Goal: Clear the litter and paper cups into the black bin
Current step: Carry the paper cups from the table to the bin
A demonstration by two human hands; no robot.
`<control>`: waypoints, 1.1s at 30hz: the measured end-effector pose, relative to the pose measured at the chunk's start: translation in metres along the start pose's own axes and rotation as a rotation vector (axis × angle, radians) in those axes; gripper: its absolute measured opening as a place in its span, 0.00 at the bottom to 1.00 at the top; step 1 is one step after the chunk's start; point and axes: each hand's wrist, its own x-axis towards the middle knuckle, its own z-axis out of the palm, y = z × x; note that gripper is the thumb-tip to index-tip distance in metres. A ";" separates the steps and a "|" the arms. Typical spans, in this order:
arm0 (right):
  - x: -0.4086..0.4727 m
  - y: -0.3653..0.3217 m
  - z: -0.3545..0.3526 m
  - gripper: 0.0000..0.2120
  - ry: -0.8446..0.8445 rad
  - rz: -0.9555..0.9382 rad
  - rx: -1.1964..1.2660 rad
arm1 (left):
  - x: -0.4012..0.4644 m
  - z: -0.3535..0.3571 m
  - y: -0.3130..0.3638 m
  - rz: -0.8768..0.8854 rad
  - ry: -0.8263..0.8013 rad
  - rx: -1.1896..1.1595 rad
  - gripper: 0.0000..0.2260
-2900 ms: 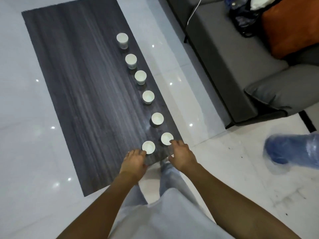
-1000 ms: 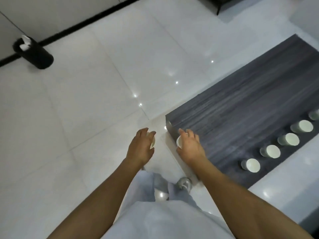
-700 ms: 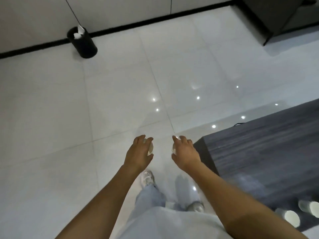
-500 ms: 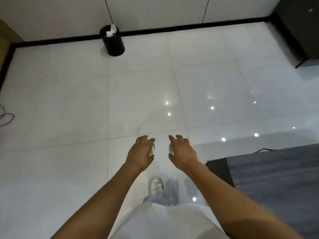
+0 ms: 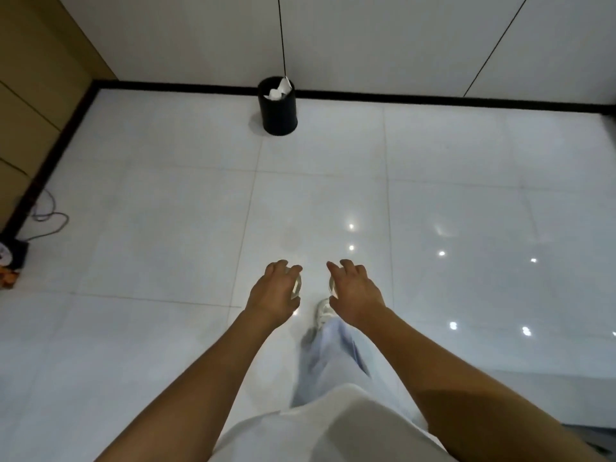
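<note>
- Both hands are held out ahead: a small white paper cup [image 5: 296, 288] is gripped in the left hand [image 5: 275, 293], and what appears to be a second one [image 5: 330, 285] (mostly hidden) in the right hand [image 5: 355, 291].
- A round black plastic bin [image 5: 279, 110], crumpled white paper [image 5: 279, 91] already inside, is seen well ahead by the wall.
- Carrying is judged the step in hand; the glossy white tiled floor [image 5: 166, 211] must next be crossed and both cups released over the bin's mouth.

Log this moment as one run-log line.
left hand: grips paper cup | right hand: grips second paper cup | black bin: ahead by wall, white paper inside | cups not yet binned
</note>
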 end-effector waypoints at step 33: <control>0.647 -0.026 -0.322 0.33 -0.044 0.126 0.157 | 0.633 -0.325 -0.145 -0.084 -0.058 -0.002 0.27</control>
